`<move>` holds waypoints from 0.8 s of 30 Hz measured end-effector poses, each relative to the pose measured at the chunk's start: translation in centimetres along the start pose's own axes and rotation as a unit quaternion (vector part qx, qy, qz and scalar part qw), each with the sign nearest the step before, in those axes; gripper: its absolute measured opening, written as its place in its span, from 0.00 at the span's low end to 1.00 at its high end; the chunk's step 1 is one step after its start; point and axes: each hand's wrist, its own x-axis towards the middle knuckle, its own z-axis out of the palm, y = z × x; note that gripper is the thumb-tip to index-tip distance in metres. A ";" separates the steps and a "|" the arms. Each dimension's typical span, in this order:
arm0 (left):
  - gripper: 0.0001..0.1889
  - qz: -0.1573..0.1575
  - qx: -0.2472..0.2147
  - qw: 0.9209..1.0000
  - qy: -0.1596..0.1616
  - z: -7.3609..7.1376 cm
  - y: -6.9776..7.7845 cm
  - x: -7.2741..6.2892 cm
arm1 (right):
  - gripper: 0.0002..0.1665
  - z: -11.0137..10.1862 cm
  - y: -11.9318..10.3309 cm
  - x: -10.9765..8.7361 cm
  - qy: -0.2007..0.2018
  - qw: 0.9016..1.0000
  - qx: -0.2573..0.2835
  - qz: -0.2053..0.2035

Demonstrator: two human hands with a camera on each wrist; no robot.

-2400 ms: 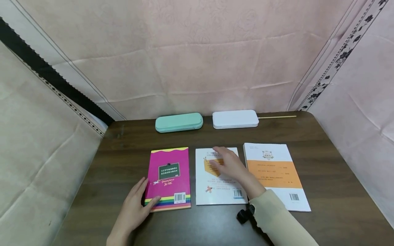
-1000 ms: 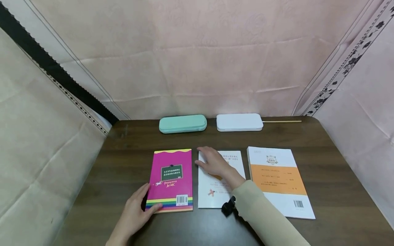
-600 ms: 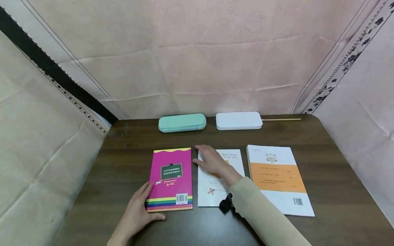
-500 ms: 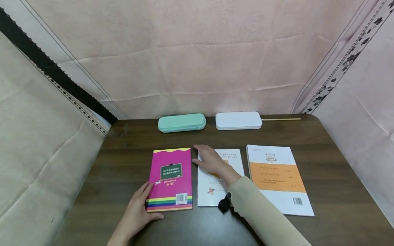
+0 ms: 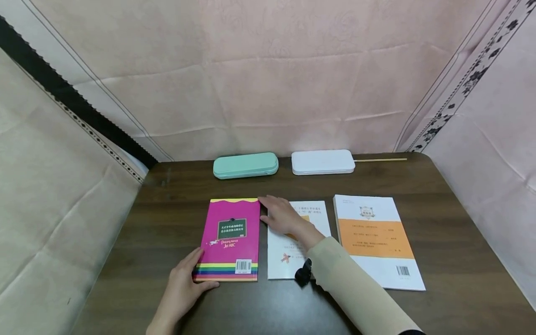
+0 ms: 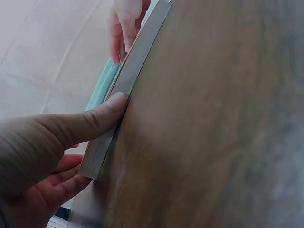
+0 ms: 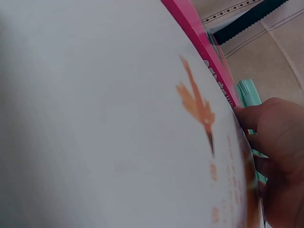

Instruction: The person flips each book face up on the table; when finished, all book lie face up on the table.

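Observation:
A pink book (image 5: 231, 232) with a green label and rainbow stripes lies on the brown table, slightly tilted. My left hand (image 5: 181, 281) frames its lower left corner. In the left wrist view, the thumb (image 6: 97, 118) presses against the edge of the pages, with the other fingers beside the corner. My right hand (image 5: 284, 216) reaches across a white book (image 5: 289, 256), covering part of it. Its fingertips touch the pink book's upper right corner. In the right wrist view, the white cover (image 7: 118, 118) fills most of the picture, with the right hand's fingers beyond it.
A white and orange book (image 5: 377, 239) lies to the right. At the back edge of the table stand a mint green case (image 5: 245, 166) and a white case (image 5: 322, 162), with a thin stick (image 5: 381, 160) pointing right. Pale cloth (image 5: 268, 93) hangs behind and on both sides.
My right hand has moved left from over the white book to the pink book's upper corner. My left thumb has slid from the cover to the bottom edge. The pink book has turned slightly clockwise.

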 end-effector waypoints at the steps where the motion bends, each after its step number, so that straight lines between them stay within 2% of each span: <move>1: 0.49 -0.003 0.003 1.000 0.008 -0.1 0.1 0.0 | 0.37 -0.1 0.0 0.1 0.003 1.000 0.006 0.003; 9: 0.42 -0.048 0.027 0.997 0.054 -0.2 0.3 -0.3 | 0.31 -0.2 0.2 0.5 0.046 0.993 0.102 0.024; 14: 0.40 -0.042 0.029 0.996 0.079 -0.1 0.0 -0.5 | 0.31 -0.1 0.3 0.5 0.071 0.986 0.150 0.028; 19: 0.39 -0.039 0.011 0.996 0.080 0.2 -0.1 -0.5 | 0.32 -0.3 0.5 0.6 0.082 0.985 0.153 0.006; 24: 0.40 -0.039 0.001 0.997 0.059 0.2 -0.3 -0.5 | 0.30 -0.9 0.5 0.7 0.088 0.990 0.107 -0.035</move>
